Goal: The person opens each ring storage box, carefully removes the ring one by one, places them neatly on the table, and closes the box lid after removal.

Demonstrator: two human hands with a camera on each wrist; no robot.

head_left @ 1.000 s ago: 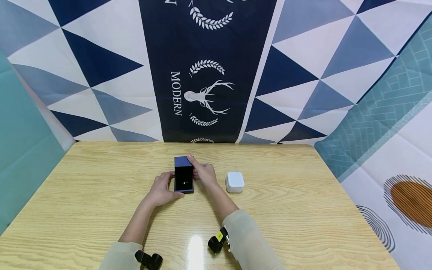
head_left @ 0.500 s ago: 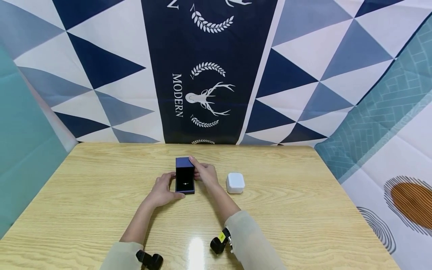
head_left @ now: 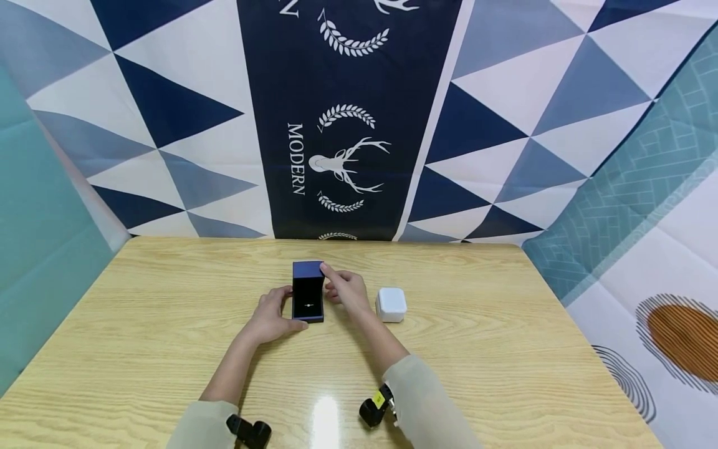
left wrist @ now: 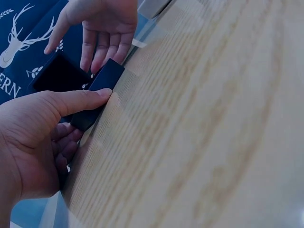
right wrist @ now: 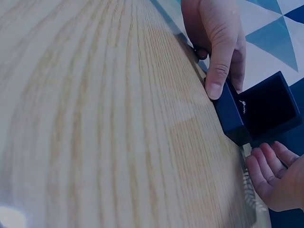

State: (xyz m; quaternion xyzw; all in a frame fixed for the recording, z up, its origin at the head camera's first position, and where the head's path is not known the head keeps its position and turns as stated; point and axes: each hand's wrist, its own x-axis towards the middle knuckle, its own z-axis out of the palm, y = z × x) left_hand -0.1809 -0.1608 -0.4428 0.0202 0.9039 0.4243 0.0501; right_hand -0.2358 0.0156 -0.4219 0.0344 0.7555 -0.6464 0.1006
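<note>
A dark blue ring box [head_left: 307,270] stands on the table with its lid raised. Inside its black lining sits a small silver-coloured ring [head_left: 308,305], also seen as a ring [right wrist: 243,105] with a sparkling band in the right wrist view. My left hand [head_left: 269,318] grips the base [left wrist: 109,76], thumb on the front and fingers at the left and back. Beside the lid's right side is my right hand [head_left: 349,292], fingers loosely extended. Its thumb tip overlaps the lid's upper right corner in the head view, while the right wrist view shows the fingers [right wrist: 266,164] just off the box.
To the right of my right hand stands a small white rounded cube-shaped case [head_left: 391,304]. The wooden table [head_left: 477,349] ends at the back against a patterned cloth [head_left: 336,187]. Wrist cameras [head_left: 249,431] are strapped on both sleeves.
My right hand has let go of the lid, its fingers loosening and drawing slightly right. The left hand keeps its grip on the base, and the ring box stays open in place.
</note>
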